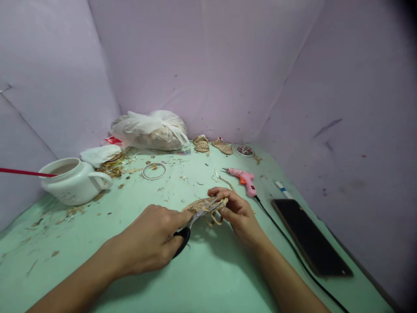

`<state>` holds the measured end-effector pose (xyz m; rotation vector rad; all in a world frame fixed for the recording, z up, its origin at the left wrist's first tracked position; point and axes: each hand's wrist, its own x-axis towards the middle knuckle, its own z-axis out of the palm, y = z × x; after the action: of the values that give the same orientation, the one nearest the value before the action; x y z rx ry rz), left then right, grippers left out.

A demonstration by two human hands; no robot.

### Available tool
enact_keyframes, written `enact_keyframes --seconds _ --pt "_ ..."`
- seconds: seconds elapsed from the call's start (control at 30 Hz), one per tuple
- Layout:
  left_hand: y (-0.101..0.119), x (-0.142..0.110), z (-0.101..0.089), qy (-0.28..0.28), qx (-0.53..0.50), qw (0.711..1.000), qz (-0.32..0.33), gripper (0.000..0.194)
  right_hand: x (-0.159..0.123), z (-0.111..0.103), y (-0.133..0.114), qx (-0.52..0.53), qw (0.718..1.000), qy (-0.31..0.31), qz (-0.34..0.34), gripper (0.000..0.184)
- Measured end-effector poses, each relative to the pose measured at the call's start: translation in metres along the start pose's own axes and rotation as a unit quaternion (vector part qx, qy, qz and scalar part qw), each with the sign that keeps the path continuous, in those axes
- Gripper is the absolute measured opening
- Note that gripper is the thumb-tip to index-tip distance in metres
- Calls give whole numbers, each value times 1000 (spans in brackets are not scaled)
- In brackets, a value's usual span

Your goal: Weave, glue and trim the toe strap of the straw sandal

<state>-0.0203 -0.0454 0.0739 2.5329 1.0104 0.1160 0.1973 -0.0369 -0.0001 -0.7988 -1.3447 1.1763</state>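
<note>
My left hand is closed on the black handles of a pair of scissors. The blades point right and lie against the edge of a flat piece of braided straw. Pinched at its right end, the straw piece is held by my right hand, thumb below and fingers above. Loose straw strands hang under it near the blades. Whether the blades are fully closed is hard to make out. Part of the straw piece is hidden behind my left fingers and the scissors.
A pink glue gun with a black cord lies beyond my right hand, near a dark phone. At left stands a white mug with a red stick. Farther back are a ring, a plastic bag, small straw slippers and a bead dish.
</note>
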Motion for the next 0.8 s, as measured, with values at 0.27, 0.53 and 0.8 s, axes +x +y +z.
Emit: enact_keyframes --seconds 0.27,0.53,0.8 --pt "0 4 -5 14 -126 991 -31 27 2 2 -1 52 997 25 44 14" --pt "2 4 -2 84 -13 995 -43 35 1 2 1 51 998 39 26 12" --pt "5 2 -1 39 6 999 -24 35 -1 5 -2 -12 1000 -5 -3 9"
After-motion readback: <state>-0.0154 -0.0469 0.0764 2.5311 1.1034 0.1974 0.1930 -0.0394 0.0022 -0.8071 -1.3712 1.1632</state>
